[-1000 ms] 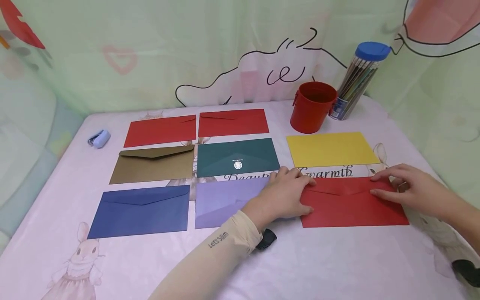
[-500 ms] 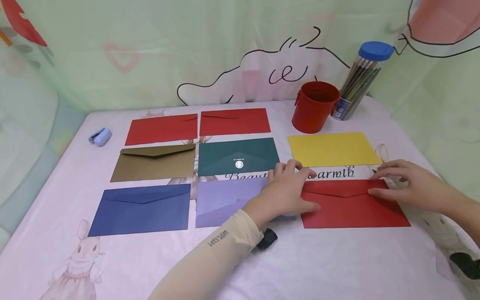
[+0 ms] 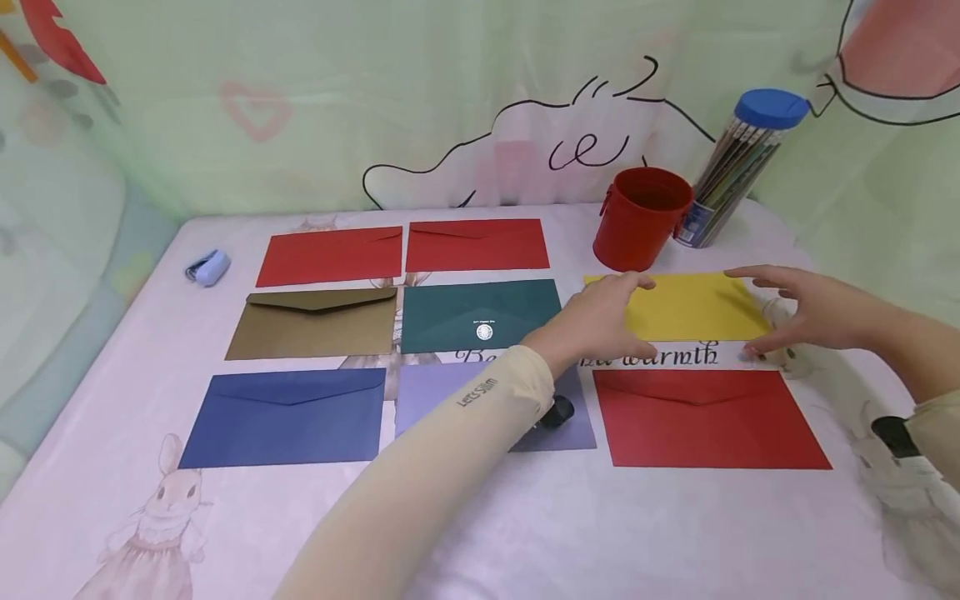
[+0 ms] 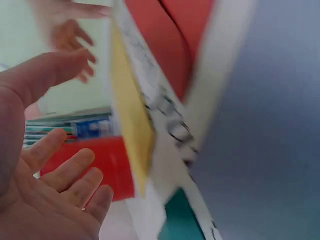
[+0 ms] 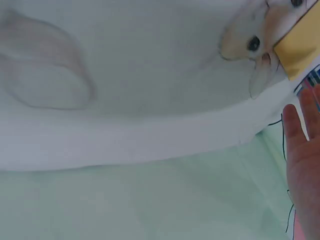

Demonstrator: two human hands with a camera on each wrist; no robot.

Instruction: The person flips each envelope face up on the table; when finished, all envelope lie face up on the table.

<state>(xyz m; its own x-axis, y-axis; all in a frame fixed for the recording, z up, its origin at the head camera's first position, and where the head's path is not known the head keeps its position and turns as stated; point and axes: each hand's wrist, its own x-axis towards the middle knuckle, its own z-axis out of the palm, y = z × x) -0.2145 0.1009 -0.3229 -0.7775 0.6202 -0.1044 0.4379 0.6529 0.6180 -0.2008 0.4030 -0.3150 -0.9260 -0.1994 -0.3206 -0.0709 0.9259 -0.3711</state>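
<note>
A yellow envelope (image 3: pixel 690 304) lies flat on the table between my two hands. My left hand (image 3: pixel 600 321) reaches over its left end, fingers spread and holding nothing. At its right end is my right hand (image 3: pixel 832 310), thumb and fingers held apart, also holding nothing. In the left wrist view, the left hand (image 4: pixel 55 185) shows its palm and extended fingers beside the yellow envelope (image 4: pixel 131 110). The right wrist view catches only part of the right hand (image 5: pixel 306 155), with fingers straight. Below the yellow envelope lies a red envelope (image 3: pixel 712 429), its flap side up.
A purple envelope (image 3: pixel 435 392) lies partly under the left forearm. Green (image 3: pixel 480 308), brown (image 3: pixel 311 333) and blue (image 3: pixel 285 425) envelopes and two more red ones (image 3: pixel 330 257) lie leftward. Behind stand a red bucket (image 3: pixel 641 225) and a pencil tub (image 3: pixel 738 167). A light-blue stapler (image 3: pixel 210 268) sits far left.
Both hands have left the front red envelope and moved away from me to the yellow one. The red envelope now lies uncovered, slightly lower in view; the camera view has shifted a little.
</note>
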